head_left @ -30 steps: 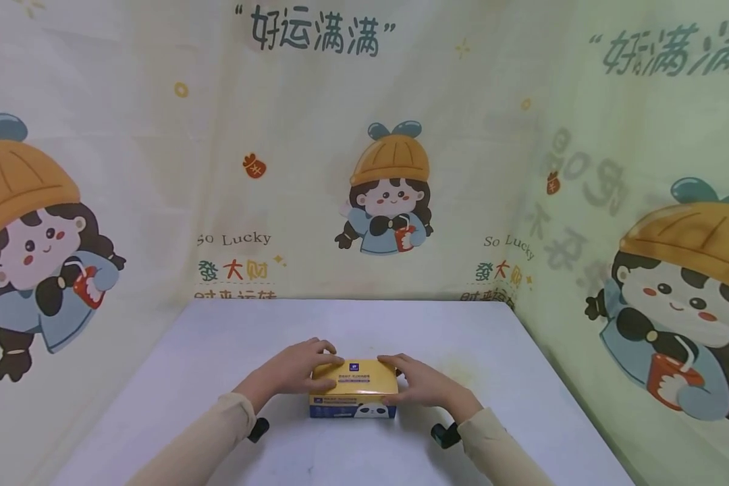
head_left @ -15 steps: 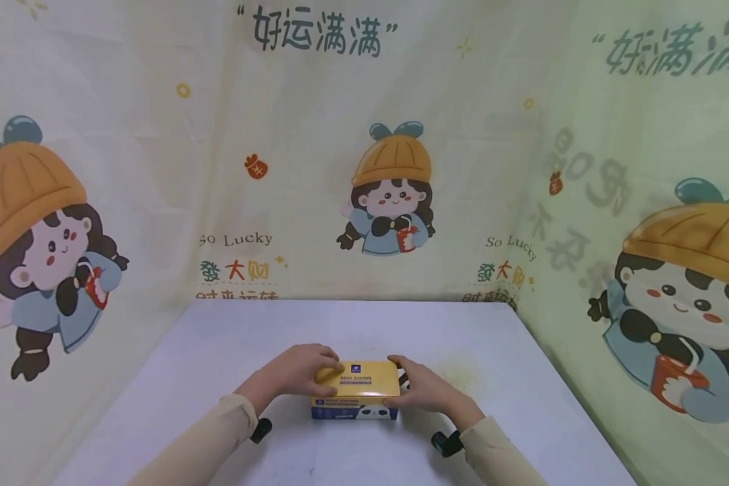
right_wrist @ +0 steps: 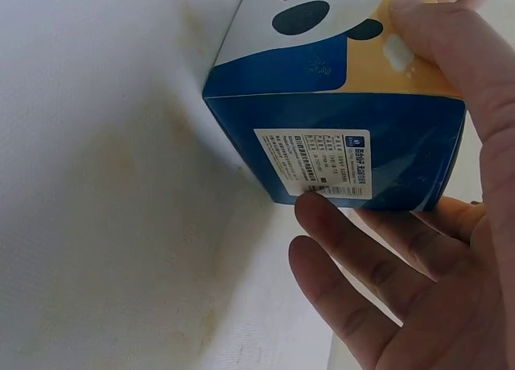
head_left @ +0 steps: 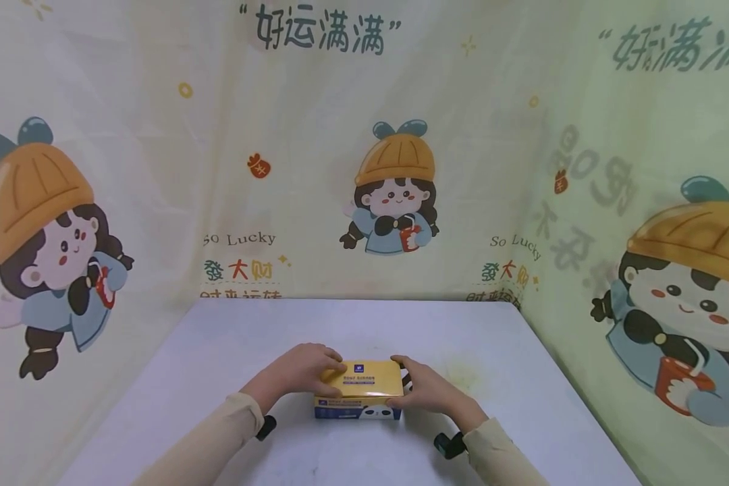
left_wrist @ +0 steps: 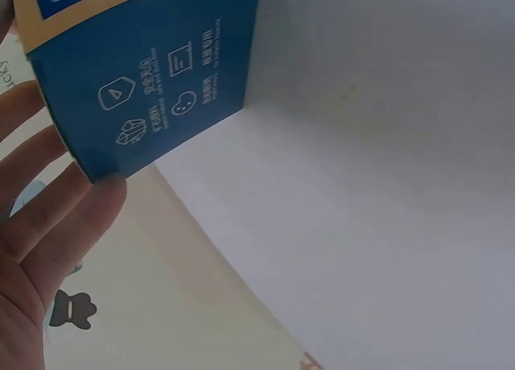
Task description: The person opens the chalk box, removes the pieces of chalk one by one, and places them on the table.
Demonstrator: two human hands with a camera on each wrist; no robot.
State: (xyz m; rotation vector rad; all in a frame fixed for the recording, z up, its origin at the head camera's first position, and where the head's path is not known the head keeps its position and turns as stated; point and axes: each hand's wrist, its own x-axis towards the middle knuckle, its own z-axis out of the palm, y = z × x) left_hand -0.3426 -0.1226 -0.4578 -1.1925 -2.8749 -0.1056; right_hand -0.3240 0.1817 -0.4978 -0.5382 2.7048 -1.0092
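Note:
A cardboard box [head_left: 373, 379] with a yellow top and a blue lower part stands on the white table; a panda face is printed on its front. At its left end, my left hand [head_left: 299, 370] holds it, with the thumb near the front top edge. My right hand [head_left: 433, 390] grips the right end, thumb on the front and fingers towards the back. The left wrist view shows the box's blue end [left_wrist: 153, 104] with white icons and fingers along its far edge. In the right wrist view, a white label [right_wrist: 318, 162] is on the other end. The box's contents are hidden.
The white table [head_left: 267, 459] extends around the box to its far edge. Cloth hangings [head_left: 316, 202] with cartoon prints surround it at the back and both sides. A small black device [head_left: 449, 445] sits at the right wrist, another [head_left: 266, 428] at the left.
My right hand's fingertips have slid slightly rightward on the box, closer to its right edge. The whole view has shifted a little; the box appears to stay in place.

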